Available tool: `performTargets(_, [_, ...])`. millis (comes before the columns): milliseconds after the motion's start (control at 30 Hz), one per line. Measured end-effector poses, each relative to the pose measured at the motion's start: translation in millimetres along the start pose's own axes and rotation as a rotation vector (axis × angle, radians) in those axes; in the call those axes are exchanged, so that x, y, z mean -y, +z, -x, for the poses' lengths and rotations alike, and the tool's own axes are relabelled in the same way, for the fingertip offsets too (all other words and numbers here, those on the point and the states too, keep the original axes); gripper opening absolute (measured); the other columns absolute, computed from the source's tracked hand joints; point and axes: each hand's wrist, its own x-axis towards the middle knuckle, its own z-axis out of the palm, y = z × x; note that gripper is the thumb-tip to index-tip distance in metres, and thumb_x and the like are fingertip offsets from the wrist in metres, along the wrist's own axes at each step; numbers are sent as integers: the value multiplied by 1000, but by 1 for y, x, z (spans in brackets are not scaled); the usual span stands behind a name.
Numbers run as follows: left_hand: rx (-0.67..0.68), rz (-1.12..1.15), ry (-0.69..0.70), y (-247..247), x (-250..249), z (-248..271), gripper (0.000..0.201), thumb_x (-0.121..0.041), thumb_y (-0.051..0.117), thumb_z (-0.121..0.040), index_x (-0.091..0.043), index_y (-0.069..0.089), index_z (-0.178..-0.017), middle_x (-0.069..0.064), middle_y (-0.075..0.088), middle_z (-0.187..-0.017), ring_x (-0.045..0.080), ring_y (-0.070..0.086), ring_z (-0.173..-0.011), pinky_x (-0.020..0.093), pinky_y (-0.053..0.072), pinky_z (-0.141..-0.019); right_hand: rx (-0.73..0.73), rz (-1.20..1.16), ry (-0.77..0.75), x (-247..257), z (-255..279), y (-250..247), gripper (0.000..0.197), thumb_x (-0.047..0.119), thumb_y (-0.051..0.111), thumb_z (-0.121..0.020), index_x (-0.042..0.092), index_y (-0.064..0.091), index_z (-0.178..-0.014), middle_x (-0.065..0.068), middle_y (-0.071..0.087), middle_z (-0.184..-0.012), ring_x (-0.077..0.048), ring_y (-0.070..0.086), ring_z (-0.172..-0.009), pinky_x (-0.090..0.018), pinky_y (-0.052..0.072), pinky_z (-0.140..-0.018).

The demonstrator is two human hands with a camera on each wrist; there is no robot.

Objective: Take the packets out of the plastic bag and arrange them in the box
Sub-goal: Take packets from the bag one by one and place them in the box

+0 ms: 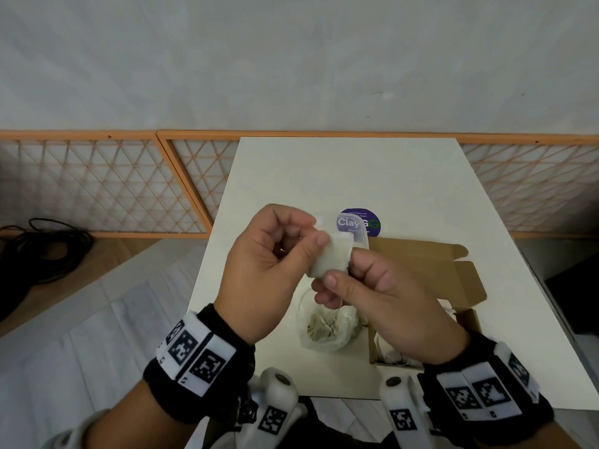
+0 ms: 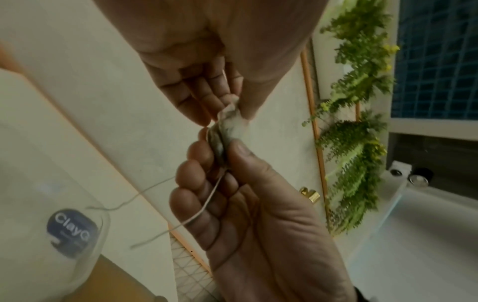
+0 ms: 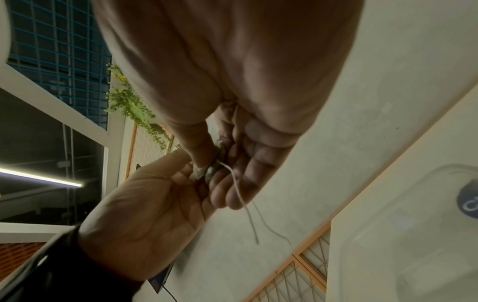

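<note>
Above the table in the head view, both hands hold one small white packet [image 1: 330, 257], a tea bag with a thin string [image 2: 207, 202]. My left hand [image 1: 316, 230] pinches its upper left edge between thumb and fingers. My right hand [image 1: 343, 268] pinches its lower right side, thumb on top. The wrist views show the packet [image 2: 230, 126] [image 3: 207, 171] squeezed between the fingertips, with the string [image 3: 240, 196] hanging loose. Under the hands, the clear plastic bag [image 1: 327, 328] with more packets lies on the table. The brown cardboard box [image 1: 466, 319] stands open at the right; white items show inside.
A clear plastic lid or container [image 1: 356, 231] lies over a purple round sticker [image 1: 372, 222] behind the hands. The box flaps [image 1: 431, 270] spread out to the right. The white table [image 1: 356, 176] ends near a lattice screen [image 1: 97, 186]. Dark cables [image 1: 42, 251] lie on the floor at left.
</note>
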Motion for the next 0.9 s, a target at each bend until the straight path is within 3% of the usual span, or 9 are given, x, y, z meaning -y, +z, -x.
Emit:
performTargets(100, [52,2,-106,-3,2,-2,44,-39,81,-78,-19,69,-115,8,69,-90,24,61,-79,35,55,-75,8,15,-8,0,-3,-4,18,15,63,-100,6,71,-113,-14,76,-99,-27,75,-91,-37,60,-82])
performTargets(167, [97,-33,-131,-4,3,-3,29,-37,81,-81,-16,76,-101,29,66,-94,45,58,-80,52,54,-78,10,31,3,-1,-5,-5,15,9,62,-102,2,71,-113,-14,76,-98,-27,75,-90,-36,60,-81])
performTargets(233, [90,-25,-143,-4,5,-4,21,-31,81,-84,-12,76,-90,39,59,-89,53,54,-80,55,50,-75,-6,33,22,-2,-8,-5,16,6,62,-101,0,70,-113,-15,76,-97,-26,75,-89,-35,60,-81])
performTargets(400, [63,35,-144,-1,-2,-7,15,-23,80,-86,-8,76,-87,41,60,-93,34,55,-80,40,47,-80,-19,58,108,-25,-13,-2,20,1,57,-103,7,73,-113,-13,78,-96,-24,75,-86,-40,61,-83])
performTargets(467, [47,50,-132,-1,-4,-7,18,-22,78,-85,-5,75,-87,41,61,-95,28,57,-83,33,48,-80,19,139,163,-42,-12,-2,21,3,56,-104,9,74,-112,-10,78,-96,-20,74,-83,-35,62,-79])
performTargets(567, [33,77,-123,-5,-4,-7,19,-22,75,-85,-3,73,-85,34,69,-93,26,61,-83,28,51,-80,157,623,205,-70,-12,-9,21,24,62,-102,25,71,-121,10,73,-107,-4,69,-81,-16,49,-77])
performTargets(667, [14,80,-127,-11,-1,-5,16,-23,76,-85,-7,74,-84,17,73,-84,26,63,-81,29,52,-81,134,1069,240,-93,-21,-22,29,38,61,-100,31,65,-128,9,55,-120,-1,57,-88,-22,44,-81])
performTargets(767, [13,72,-132,-15,6,0,17,-27,82,-87,-12,74,-82,29,68,-84,31,61,-81,39,51,-83,119,1228,314,-106,-33,-22,34,49,56,-99,28,67,-123,0,51,-120,-18,62,-101,-35,52,-89])
performTargets(900, [40,54,-167,-16,18,9,24,-34,79,-84,-10,74,-84,40,61,-87,59,57,-83,67,49,-85,248,1434,422,-114,-45,-6,49,59,49,-98,18,67,-117,-6,51,-120,-27,59,-108,-40,52,-89])
